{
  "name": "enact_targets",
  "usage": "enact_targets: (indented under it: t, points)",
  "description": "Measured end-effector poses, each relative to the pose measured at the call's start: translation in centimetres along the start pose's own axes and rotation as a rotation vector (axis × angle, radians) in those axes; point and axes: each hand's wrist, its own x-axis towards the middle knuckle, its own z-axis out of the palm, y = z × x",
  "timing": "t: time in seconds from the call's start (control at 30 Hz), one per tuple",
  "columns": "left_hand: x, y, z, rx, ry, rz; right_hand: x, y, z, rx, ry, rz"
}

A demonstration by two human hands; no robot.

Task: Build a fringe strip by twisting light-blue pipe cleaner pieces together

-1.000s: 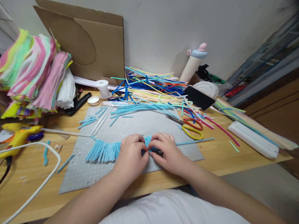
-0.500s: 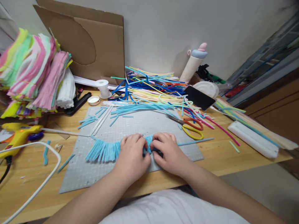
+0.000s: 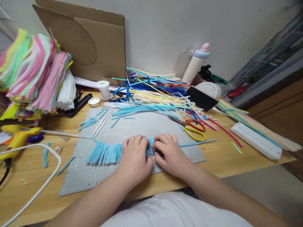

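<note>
A fringe of short blue pipe cleaners (image 3: 104, 153) lies on the grey cutting mat (image 3: 78, 176), its strips fanned side by side along one stem. My left hand (image 3: 136, 157) is closed over the fringe's right part, fingers curled round the strips. Close beside it, my right hand (image 3: 169, 154) pinches at the fringe's right end; its fingertips and what lies under them are partly hidden. From beneath my right hand a long blue stem (image 3: 201, 142) runs out to the right. Cut blue pieces (image 3: 88, 122) rest on the mat's upper left.
Scissors (image 3: 191, 126) with red and yellow handles lie at the mat's right. A yellow glue gun (image 3: 19, 135) and its white cable are on the left. Behind are piled pipe cleaners (image 3: 151, 110), a spool (image 3: 104, 90), a phone (image 3: 201, 98) and a bottle (image 3: 196, 66).
My left thumb has shifted slightly at the fringe, and a little more blue shows between my hands. Otherwise both hands stay in nearly the same place.
</note>
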Motion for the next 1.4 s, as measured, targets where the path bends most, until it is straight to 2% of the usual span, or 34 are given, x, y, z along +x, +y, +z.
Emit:
enact_targets:
  t: [0.27, 0.63, 1.4]
  points:
    - [-0.01, -0.05, 0.05, 0.026, -0.008, 0.020, 0.01, -0.02, 0.10, -0.031, -0.014, -0.026]
    - [0.14, -0.18, 0.32, -0.046, 0.017, -0.004, -0.06, -0.25, -0.35, 0.096, -0.038, -0.055]
    - [0.24, -0.39, 0.40, -0.097, 0.032, -0.030, 0.04, -0.21, -0.03, -0.020, 0.015, -0.013]
